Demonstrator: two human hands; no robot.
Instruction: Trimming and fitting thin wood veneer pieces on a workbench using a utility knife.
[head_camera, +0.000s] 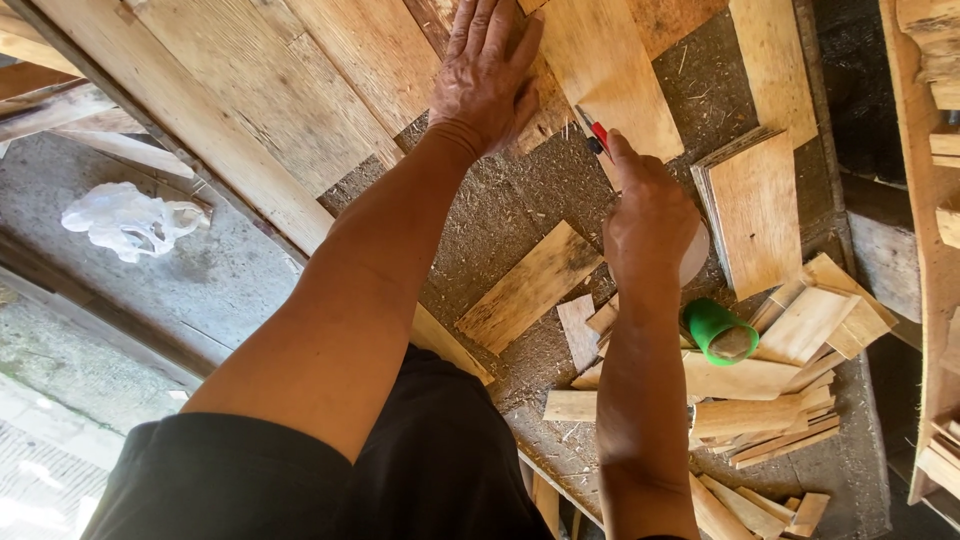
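Your left hand (487, 75) lies flat, fingers spread, on a thin wooden board (605, 70), pressing it onto the sawdust-covered bench (500, 215); this likely keeps the board from sliding. Your right hand (650, 215) is closed around a red-handled cutting tool (596, 132), its tip at the board's lower edge, just beside your left hand. A green cup (718, 332) rests on a pile of wood offcuts (770, 390) near your right wrist. A stack of thin boards (752, 210) lies to the right.
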